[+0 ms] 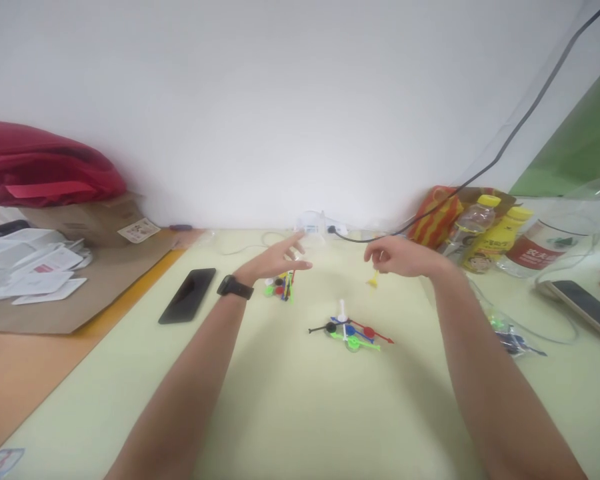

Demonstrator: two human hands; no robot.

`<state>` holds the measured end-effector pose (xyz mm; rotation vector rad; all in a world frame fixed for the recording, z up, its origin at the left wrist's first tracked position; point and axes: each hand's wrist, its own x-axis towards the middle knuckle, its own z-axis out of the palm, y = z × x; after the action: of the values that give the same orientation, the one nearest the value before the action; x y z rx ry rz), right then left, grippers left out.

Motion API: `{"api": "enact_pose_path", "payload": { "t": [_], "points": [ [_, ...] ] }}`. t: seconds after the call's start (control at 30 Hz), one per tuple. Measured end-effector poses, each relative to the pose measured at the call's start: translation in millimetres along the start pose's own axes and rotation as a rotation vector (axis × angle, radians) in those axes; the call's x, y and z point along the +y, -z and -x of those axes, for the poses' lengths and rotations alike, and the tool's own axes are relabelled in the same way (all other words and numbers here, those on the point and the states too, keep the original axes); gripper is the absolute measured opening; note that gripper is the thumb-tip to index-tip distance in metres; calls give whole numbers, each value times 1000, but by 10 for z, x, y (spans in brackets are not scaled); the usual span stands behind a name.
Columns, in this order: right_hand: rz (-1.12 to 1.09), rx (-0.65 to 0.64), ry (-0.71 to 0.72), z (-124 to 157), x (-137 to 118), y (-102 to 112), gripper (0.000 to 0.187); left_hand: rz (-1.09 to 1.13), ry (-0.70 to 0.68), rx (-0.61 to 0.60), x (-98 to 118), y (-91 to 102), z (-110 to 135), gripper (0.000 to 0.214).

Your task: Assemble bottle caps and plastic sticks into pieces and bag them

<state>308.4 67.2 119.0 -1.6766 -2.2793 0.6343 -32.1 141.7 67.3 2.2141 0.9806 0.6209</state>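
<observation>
My left hand [279,259], with a black watch on the wrist, has its fingers apart and holds nothing. It hovers just above a small pile of coloured plastic arrow pieces [286,288]. The fingers of my right hand [393,255] are pinched on a yellow plastic arrow piece [373,281], which hangs below the fingertips; its upper part is hidden by them. Nearer to me, between my arms, lies a loose cluster of arrow spinners: black [331,328], white [343,310], blue [350,331], red [370,332] and green [354,343].
A black phone [187,296] lies left of my left arm. To the right are a yellow bottle [500,240], a large labelled bottle [537,248], another phone [587,307] and a bagged bundle [515,341]. A cardboard box [85,223] stands far left; a cable [497,157] runs along the wall.
</observation>
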Motion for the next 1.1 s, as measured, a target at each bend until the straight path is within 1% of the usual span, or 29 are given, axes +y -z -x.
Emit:
{"api": "enact_pose_path", "payload": {
  "t": [0.17,0.23,0.3,0.33,0.43,0.57,0.63,0.8,0.93,1.07,1.1],
  "points": [
    [-277,434,23,124,50,148,14,42,8,-51,131,-52,-3,91],
    [-398,587,42,144,31,169,15,37,12,-88,199,-75,-3,92],
    [-519,677,56,131,12,166,20,53,5,-122,268,-95,-3,90],
    [-576,695,67,111,9,156,23,73,-7,-134,302,-104,-2,89],
    [-698,665,127,26,15,100,28,155,-55,-167,397,-124,3,84],
    [-746,532,183,-68,-1,2,30,258,-69,-211,484,-152,9,80],
    [-736,485,183,-105,-29,-47,29,319,-53,-242,509,-170,12,78],
    [-696,451,183,-216,-62,-160,27,405,38,-349,549,-236,13,80],
    [-613,445,154,-273,-67,-223,23,448,30,-391,570,-303,2,77],
    [-566,431,55,-273,-112,-255,21,504,43,-400,508,-373,-25,77],
    [-555,418,37,-268,-124,-255,22,529,40,-383,480,-387,-34,78]
  ]
}}
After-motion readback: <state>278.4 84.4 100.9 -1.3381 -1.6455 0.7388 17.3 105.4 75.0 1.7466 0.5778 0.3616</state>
